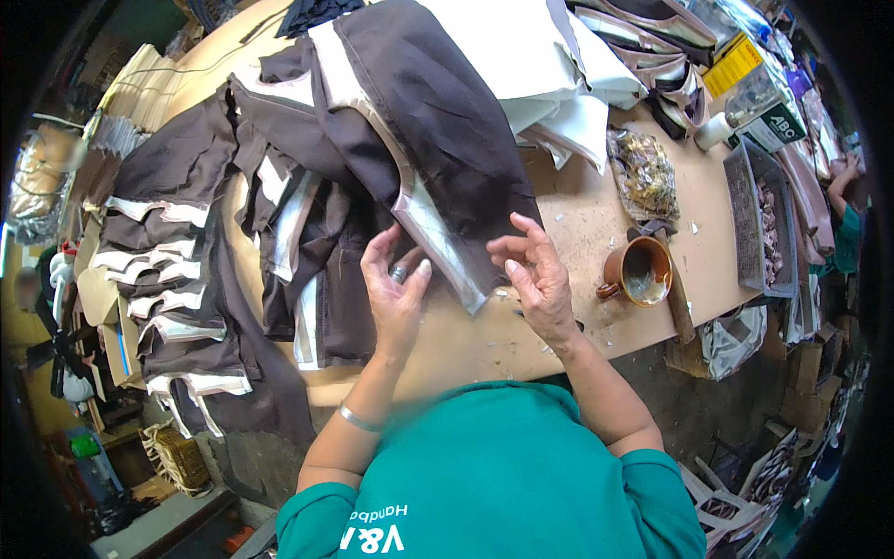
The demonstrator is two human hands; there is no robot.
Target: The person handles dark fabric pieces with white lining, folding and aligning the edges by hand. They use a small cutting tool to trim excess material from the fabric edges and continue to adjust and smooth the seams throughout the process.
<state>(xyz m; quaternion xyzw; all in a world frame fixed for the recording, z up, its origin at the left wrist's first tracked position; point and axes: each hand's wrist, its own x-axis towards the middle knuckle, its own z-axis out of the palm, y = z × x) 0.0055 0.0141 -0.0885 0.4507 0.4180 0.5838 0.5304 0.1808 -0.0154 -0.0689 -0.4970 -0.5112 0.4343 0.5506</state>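
While the person in green works at the near edge, the big dark cloth piece [428, 84] lies mid-table, slanting from far left down to a narrow tip btwn the hands. It has a pale band [424, 207] along its left edge, down to the tip, so that edge looks prob. finished, tho whether it's fixed down I can't tell. To the left, a dark stack [177, 158] hangs over the table side, its layered pieces showing pale edges too; I'd guess those are at the same stage, but can't say if done or waiting. No count poss. of what's left.

Hands are apart: left hand [396, 284] open, thumb & forefinger spread by the band; right hand [535, 279] loosely curled just right of the tip, nothing visible in it. Contact w/ the cloth: can't tell.

Tan table [568, 205] underneath, cluttered. White sheets [535, 56] on the far side, then a long grey tray [745, 219] at right w/ small bits inside, a clear bag [643, 172] of scraps, a hammer-like tool [682, 298] & a brown mug [615, 270] beside it. Room's packed: white chair [736, 508] near right, wicker basket [177, 456] near left, another person's arm [844, 182] far right. Smallest: pale flecks [503, 292] dotted about, esp. by the tip.
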